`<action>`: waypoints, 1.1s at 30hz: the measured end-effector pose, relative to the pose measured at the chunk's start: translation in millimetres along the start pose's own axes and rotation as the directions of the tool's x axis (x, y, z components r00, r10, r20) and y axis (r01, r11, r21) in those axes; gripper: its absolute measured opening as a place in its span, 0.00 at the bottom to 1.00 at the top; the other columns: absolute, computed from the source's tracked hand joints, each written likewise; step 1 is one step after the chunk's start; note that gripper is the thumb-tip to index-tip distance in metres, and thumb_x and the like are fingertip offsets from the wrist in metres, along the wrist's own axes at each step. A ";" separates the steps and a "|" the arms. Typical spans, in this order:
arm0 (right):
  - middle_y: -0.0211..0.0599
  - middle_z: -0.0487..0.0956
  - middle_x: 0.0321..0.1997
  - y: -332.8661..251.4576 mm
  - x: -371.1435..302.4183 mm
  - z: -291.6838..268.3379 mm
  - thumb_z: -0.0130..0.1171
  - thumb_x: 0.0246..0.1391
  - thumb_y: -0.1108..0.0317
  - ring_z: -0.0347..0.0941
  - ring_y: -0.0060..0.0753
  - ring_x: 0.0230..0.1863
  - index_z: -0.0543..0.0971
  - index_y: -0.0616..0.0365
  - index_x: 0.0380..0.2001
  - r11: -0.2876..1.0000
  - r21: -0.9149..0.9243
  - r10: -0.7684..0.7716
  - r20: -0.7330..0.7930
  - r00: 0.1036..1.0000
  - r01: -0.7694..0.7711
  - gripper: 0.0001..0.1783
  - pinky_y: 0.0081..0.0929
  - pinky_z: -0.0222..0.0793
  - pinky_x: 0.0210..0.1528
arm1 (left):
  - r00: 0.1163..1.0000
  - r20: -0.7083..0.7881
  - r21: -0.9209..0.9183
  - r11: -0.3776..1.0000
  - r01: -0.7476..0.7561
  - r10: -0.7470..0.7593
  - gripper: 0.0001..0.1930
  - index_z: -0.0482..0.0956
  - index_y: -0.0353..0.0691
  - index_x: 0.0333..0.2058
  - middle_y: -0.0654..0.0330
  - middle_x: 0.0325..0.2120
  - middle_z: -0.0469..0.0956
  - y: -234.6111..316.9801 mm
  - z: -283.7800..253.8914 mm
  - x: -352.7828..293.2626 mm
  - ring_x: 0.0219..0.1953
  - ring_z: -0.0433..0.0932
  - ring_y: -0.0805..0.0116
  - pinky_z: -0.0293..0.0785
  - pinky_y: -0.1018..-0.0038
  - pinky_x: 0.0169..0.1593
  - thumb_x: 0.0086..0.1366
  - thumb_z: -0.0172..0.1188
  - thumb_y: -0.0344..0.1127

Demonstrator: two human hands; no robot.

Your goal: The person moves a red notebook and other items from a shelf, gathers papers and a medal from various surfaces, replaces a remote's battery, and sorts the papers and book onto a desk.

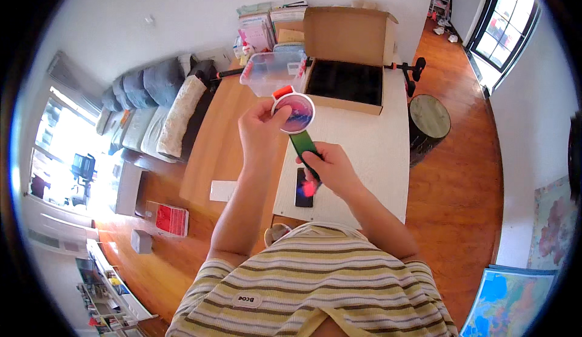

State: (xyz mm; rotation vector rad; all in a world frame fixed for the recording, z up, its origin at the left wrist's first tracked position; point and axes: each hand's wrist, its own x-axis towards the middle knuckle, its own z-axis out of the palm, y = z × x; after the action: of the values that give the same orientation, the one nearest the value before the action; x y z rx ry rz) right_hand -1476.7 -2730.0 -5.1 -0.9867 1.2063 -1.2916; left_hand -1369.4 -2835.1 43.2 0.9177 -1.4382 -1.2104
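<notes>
My left hand (259,120) pinches a round medal (301,118) by its edge, thumb lying across its face. The disc has a pale rim and a pink and purple picture, with a red piece of ribbon at its top. From under the disc a green ribbon (301,143) runs down into my right hand (329,166), whose fingers are closed round it. A pink-red end shows below that hand. Both hands are raised over the table. Beneath the right hand lies a black phone (303,194), partly covered from view.
On the table (376,155), an open cardboard box (348,103) with a black inside stands at the back, beside a clear plastic bin (257,76). Behind are stacked books (257,24). A white paper (222,190) lies left. A dark round stool (429,118) stands right of the table.
</notes>
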 end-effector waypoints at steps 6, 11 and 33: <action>0.36 0.73 0.18 -31.4 -1.4 5.0 0.64 0.43 0.71 0.71 0.31 0.18 0.72 0.60 0.28 0.867 -0.496 -0.132 -0.158 0.979 0.036 0.11 0.24 0.65 0.22 | 0.999 0.025 0.204 0.978 -0.046 0.042 0.09 0.75 0.33 0.30 0.63 0.20 0.73 -25.2 -10.6 19.9 0.25 0.71 0.78 0.67 0.79 0.29 0.52 0.64 0.29; 0.44 0.73 0.25 -31.7 3.9 11.6 0.62 0.39 0.72 0.73 0.48 0.26 0.72 0.58 0.34 0.411 -0.901 -0.450 -0.071 0.890 0.136 0.15 0.39 0.69 0.26 | 0.983 0.037 0.360 0.915 -0.180 0.179 0.11 0.71 0.33 0.29 0.55 0.19 0.72 -44.7 -18.4 33.6 0.24 0.71 0.66 0.68 0.73 0.29 0.51 0.64 0.30; 0.33 0.77 0.34 56.0 131.8 -44.2 0.58 0.50 0.74 0.75 0.26 0.31 0.75 0.60 0.40 0.866 0.444 0.166 0.177 0.970 -0.229 0.12 0.24 0.73 0.37 | 0.865 0.441 -0.128 0.937 0.324 -0.239 0.14 0.73 0.37 0.41 0.63 0.31 0.78 -74.5 -41.9 65.0 0.28 0.76 0.75 0.72 0.81 0.28 0.55 0.52 0.18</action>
State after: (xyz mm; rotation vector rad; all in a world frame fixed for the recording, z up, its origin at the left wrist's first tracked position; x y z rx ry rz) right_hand -1524.1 -2851.8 -78.4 -0.5722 0.8148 -1.2471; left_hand -1345.8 -2921.8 -15.6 0.7749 -1.5088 -1.8287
